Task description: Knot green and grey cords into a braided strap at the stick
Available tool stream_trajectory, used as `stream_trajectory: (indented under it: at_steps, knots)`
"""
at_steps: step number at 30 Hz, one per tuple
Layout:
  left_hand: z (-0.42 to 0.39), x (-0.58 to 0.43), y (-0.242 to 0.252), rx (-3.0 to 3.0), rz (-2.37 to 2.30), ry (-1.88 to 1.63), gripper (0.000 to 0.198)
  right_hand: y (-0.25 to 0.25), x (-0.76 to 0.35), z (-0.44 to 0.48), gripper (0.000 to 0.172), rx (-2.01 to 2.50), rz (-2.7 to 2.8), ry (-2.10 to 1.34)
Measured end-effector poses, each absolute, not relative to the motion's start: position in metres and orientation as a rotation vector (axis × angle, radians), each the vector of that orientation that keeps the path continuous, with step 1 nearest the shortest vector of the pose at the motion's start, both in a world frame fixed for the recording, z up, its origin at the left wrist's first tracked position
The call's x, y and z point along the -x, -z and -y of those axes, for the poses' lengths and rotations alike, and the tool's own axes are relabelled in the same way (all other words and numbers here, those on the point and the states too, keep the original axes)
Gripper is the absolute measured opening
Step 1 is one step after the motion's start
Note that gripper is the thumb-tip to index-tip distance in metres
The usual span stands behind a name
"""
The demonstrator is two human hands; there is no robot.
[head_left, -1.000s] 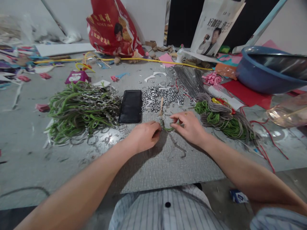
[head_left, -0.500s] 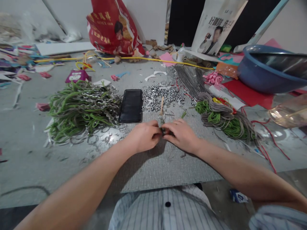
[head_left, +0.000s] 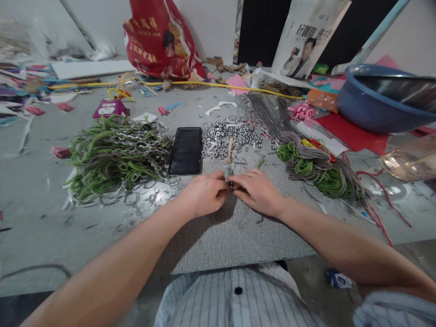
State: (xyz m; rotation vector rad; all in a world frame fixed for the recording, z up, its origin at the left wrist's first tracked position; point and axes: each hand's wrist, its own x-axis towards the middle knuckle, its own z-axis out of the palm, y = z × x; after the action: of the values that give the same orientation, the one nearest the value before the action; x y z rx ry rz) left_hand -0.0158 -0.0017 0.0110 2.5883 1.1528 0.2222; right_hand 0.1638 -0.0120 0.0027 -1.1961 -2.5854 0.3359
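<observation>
My left hand [head_left: 208, 194] and my right hand [head_left: 258, 193] meet at the near middle of the table, fingertips almost touching. Both are closed in a pinch on a short bit of dark cord [head_left: 231, 183], mostly hidden by the fingers. Just beyond the fingertips lies a metal ring [head_left: 230, 166], with a thin wooden stick [head_left: 230, 147] pointing away from it. Farther off spreads a scatter of small silver nut-like rings [head_left: 221, 136]. Beside my right fingers rests a short green cord end [head_left: 260, 162]. A black phone [head_left: 185, 151] lies beyond my left hand.
A heap of green and grey cords with chains [head_left: 116, 159] lies left. Bundled cords [head_left: 316, 168] and grey strands [head_left: 270, 113] lie right. A blue basin [head_left: 381, 109], red bag [head_left: 160, 41] and yellow cable [head_left: 211, 84] are farther back. The table edge [head_left: 245, 265] is close to my body.
Both hands stay in nearly the same place. Only the fingertips shift slightly around the cord.
</observation>
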Motion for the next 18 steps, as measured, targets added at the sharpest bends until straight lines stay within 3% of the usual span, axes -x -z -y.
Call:
stream_trajectory:
  at_steps: [8, 18]
  knots:
    - [0.001, 0.015, -0.012, -2.590, -1.143, -0.355, 0.027, -0.018, -0.189, -0.001, 0.020, 1.128, 2.474, -0.092]
    - [0.002, 0.017, -0.010, -2.616, -1.138, -0.690, 0.025, -0.019, -0.224, -0.022, 0.018, 1.478, 2.783, 0.044]
